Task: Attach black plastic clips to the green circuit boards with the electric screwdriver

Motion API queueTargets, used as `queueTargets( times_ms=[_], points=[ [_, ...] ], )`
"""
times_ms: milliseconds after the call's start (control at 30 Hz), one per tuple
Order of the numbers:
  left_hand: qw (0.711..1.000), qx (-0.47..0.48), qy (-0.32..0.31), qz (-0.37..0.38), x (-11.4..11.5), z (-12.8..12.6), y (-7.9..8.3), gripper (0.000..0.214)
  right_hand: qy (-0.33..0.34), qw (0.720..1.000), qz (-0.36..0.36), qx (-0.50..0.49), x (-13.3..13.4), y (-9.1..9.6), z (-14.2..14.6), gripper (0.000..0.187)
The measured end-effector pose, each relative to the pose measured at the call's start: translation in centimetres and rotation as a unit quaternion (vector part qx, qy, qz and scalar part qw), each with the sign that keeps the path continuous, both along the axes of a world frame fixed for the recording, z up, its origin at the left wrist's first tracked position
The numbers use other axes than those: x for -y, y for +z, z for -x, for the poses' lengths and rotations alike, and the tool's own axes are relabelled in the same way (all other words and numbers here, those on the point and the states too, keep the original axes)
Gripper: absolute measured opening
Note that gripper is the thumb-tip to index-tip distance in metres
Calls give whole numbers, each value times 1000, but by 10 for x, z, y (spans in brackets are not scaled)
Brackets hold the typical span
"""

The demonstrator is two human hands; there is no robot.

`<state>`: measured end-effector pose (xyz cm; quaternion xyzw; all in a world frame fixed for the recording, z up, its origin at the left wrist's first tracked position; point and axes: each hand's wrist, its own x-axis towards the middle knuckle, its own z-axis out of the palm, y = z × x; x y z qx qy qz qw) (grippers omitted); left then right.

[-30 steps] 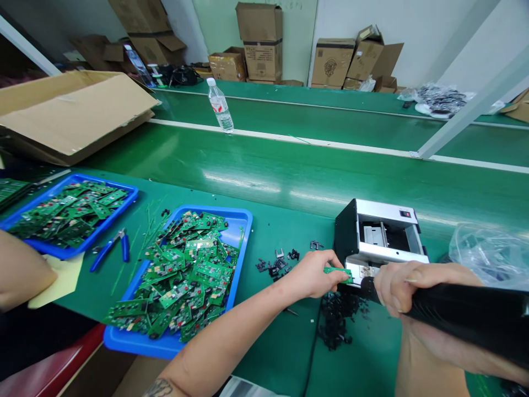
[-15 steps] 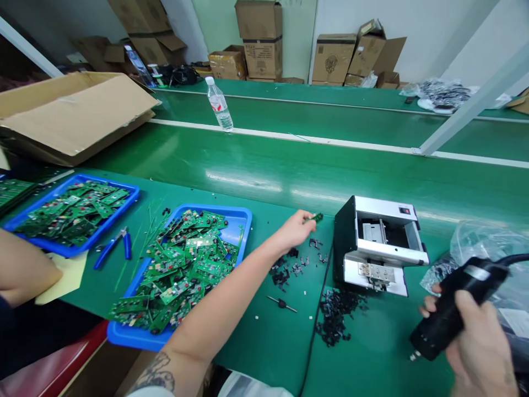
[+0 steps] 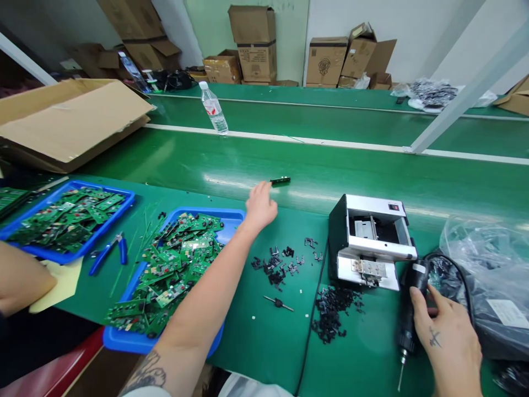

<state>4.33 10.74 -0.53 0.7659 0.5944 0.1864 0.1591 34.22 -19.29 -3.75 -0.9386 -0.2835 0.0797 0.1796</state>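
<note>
Your hands are well apart. Your left hand point(image 3: 261, 207) is at the end of a forearm stretched forward past the tray, its back upward and a fingertip at the left end of a small circuit board point(image 3: 281, 181); whether the fingers pinch it cannot be told. The board is at the green belt point(image 3: 182, 160), its long axis running left to right across your view. Your right hand point(image 3: 448, 333) has its thumb against the black electric screwdriver point(image 3: 409, 309); how far the other fingers close round it is hidden. The driver's long axis runs toward you, bit nearest, cord end away. Beside it stands the silver-and-black machine point(image 3: 372, 240), with loose black clips point(image 3: 333, 314) in front. Left of these, the blue tray point(image 3: 233, 216) holds heaped boards point(image 3: 185, 259).
</note>
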Motion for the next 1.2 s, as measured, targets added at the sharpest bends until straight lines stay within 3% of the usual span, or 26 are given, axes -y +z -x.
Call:
queueTargets(
  times_ms=[67, 133, 233, 300, 333, 400, 567, 700, 833, 967, 1200],
  points=[
    [993, -92, 73, -6, 14, 32, 4, 58, 23, 993, -70, 94, -1, 10, 14, 59],
    [971, -181, 154, 0, 25, 62, 8, 55, 74, 965, -183, 171, -4, 24, 33, 42],
    [941, -253, 199, 100, 37, 93, 7, 52, 216, 925, -282, 135, -16, 41, 71, 23],
    [938, -268, 191, 107, 42, 103, 4, 55, 352, 892, -270, 87, -28, 44, 100, 19],
    [939, -271, 187, 97, 44, 105, 3, 56, 421, 876, -228, 60, -35, 43, 114, 20],
    [941, -274, 181, 79, 46, 108, 1, 56, 480, 861, -164, 40, -51, 35, 138, 22],
    [938, -277, 183, 103, 44, 114, 4, 49, 491, 867, -61, 52, -89, 14, 170, 25],
    [930, -297, 168, 136, 43, 116, 6, 40, 471, 881, -11, 48, -119, 10, 176, 26],
    [935, -299, 163, 100, 46, 116, 6, 37, 458, 888, 32, 25, -142, 8, 182, 27],
    [940, -305, 140, 68, 47, 119, 5, 34, 461, 885, 53, -16, -147, 10, 179, 28],
    [935, -308, 122, 127, 40, 126, 8, 48, 480, 870, 24, -108, -136, 10, 165, 29]
  ],
)
